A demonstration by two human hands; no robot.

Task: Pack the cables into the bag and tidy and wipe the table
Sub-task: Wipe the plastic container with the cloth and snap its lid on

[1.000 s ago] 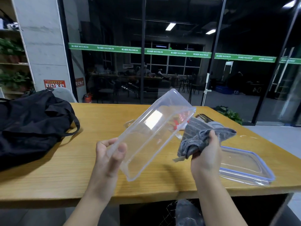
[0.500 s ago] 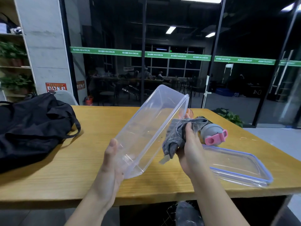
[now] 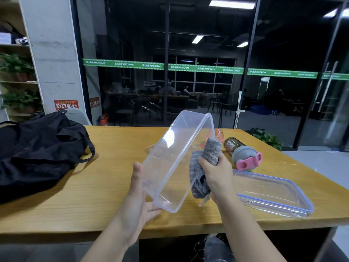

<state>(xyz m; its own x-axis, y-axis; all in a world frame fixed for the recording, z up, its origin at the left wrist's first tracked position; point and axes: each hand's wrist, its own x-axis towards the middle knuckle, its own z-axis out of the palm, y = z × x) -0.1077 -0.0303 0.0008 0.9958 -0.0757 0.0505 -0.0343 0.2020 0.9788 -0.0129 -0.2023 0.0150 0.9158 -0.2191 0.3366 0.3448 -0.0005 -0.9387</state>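
A wooden table (image 3: 105,186) stood before a dark glass wall with a green banner strip across it. Nearest the camera, the left hand (image 3: 138,201) held the low corner of a clear plastic container (image 3: 173,161), thumb up along its side wall and fingers cupped beneath the base. The container was lifted off the table and tilted, its far end raised. Beside it the right hand (image 3: 215,174) gripped a bunched grey cloth (image 3: 204,167), fingers curled tight round it, the cloth pressed against the container's outer wall. To the right, the container's lid (image 3: 272,193), clear with a blue rim, lay flat on the table near the front edge. Farther back, a bottle (image 3: 243,154) with a grey cap and pink loop lay on its side, and just behind the cloth an orange-ribbed thing showed, too hidden to identify. At the left the black bag (image 3: 37,152) slumped on the table, one strap trailing toward the middle. Whether the cables were inside could not be told.
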